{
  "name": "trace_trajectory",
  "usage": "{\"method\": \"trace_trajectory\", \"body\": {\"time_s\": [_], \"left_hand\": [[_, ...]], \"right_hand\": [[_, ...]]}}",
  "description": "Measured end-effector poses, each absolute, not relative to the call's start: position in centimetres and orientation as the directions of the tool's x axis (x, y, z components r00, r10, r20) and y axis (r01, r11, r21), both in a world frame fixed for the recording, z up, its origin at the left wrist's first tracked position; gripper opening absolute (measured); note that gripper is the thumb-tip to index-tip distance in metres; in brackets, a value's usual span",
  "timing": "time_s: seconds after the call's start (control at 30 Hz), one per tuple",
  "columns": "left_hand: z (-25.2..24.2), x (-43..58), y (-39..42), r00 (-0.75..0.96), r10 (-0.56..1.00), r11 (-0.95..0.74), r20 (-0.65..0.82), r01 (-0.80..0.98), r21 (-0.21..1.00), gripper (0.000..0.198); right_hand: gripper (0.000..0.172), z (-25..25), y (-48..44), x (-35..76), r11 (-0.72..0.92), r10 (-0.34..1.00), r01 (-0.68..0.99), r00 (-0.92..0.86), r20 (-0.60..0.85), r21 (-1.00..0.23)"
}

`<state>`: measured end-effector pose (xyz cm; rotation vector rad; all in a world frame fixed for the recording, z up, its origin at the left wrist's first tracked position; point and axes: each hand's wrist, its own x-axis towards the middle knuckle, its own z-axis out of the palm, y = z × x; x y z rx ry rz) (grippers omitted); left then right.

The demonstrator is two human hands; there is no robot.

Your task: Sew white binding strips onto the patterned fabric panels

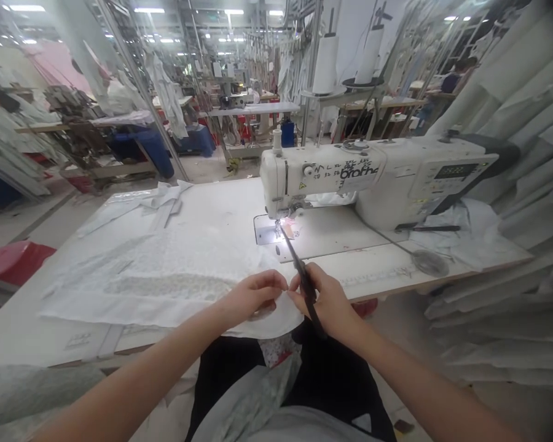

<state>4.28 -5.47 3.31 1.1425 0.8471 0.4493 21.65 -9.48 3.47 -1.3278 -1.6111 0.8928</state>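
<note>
My left hand (258,296) pinches the edge of a white fabric piece (184,310) at the front of the sewing table. Thumb and finger are closed on the cloth. Close beside it, my right hand (325,301) holds a pair of dark scissors (308,283), their blades pointing away from me toward the lit needle area. The fingertips of this hand also meet at the fabric edge, almost touching those of my left hand. A white sewing machine (322,175) stands just beyond, its lamp shining on the metal needle plate (267,232). Part of the fabric hangs over my lap.
White cloth strips (161,199) lie at the table's back left. More white fabric (461,227) rests right of the machine, near a round dark metal piece (429,263) on a rod. Thread cones (326,64) stand behind. Hanging cloth (502,294) crowds the right side; a red stool (16,261) is at left.
</note>
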Motion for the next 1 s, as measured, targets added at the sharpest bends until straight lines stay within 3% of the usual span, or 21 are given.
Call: {"method": "trace_trajectory", "body": {"time_s": [0.2,0.37,0.5,0.8,1.0], "left_hand": [[3.3,4.2,-6.0,0.621,0.737,0.206,-0.268,0.171,0.963,0.022],[3.7,3.7,-6.1,0.515,0.803,0.227,-0.301,0.203,0.952,0.027],[3.8,3.5,-5.9,0.498,0.805,0.254,-0.322,0.201,0.946,0.026],[3.1,2.7,-5.9,0.488,0.750,0.362,-0.446,0.261,0.895,0.029],[4.9,0.9,-5.0,0.641,0.728,0.134,-0.244,0.216,0.967,0.032]], "right_hand": [[0.013,3.1,-10.1,22.9,0.192,0.981,0.392,-0.094,0.168,-0.900],[0.030,4.0,-11.2,26.2,0.188,0.966,0.681,-0.257,0.008,-0.707],[0.035,4.2,-12.0,27.4,0.161,0.960,0.791,-0.265,-0.093,-0.590],[0.039,3.1,-12.4,27.4,0.227,0.964,0.878,-0.263,-0.029,-0.422],[0.031,1.3,-7.8,31.7,0.037,0.999,0.943,-0.033,0.018,-0.332]]}}
